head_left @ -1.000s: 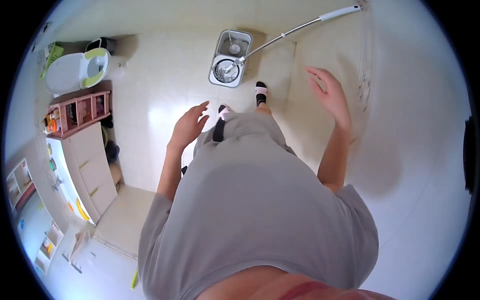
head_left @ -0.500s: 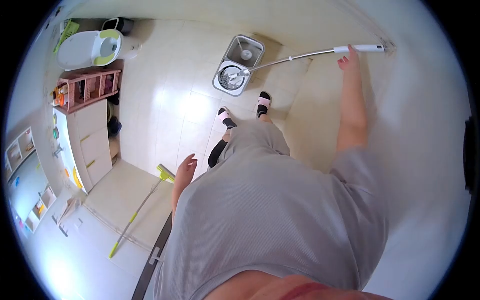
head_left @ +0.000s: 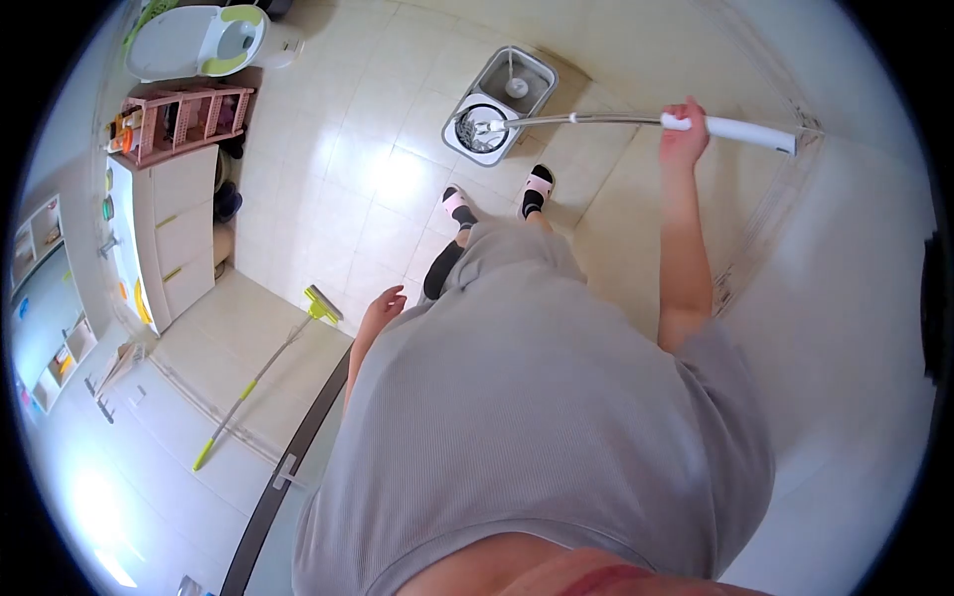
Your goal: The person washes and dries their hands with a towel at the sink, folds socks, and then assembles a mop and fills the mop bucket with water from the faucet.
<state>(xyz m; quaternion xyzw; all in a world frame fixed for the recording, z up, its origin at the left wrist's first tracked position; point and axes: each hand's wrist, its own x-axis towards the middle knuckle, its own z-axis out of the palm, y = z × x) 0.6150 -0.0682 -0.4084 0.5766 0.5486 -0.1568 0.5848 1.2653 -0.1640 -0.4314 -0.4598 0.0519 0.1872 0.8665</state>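
Observation:
My right hand (head_left: 685, 136) is wrapped round the white grip of a mop (head_left: 618, 118) with a metal pole. The mop's grey head (head_left: 471, 130) sits in the round spin basket of a grey and white mop bucket (head_left: 453, 145) on the floor. In the bucket's other compartment stands a small white disc on a stem (head_left: 517, 87). My left hand (head_left: 385, 304) hangs beside my body with its fingers apart, holding nothing. Close to it, a green sponge mop (head_left: 323, 306) leans by the wall.
A white and green toilet seat (head_left: 191, 45) is at the upper left. Below it come a pink shelf rack (head_left: 189, 123) and a white washbasin cabinet (head_left: 184, 233). A dark door frame edge (head_left: 288, 467) lies near my left side.
My right hand has gone from fingers partly loose on the mop's grip to closed round it. The mop pole has tilted, its handle end lower in view. The camera view has shifted slightly.

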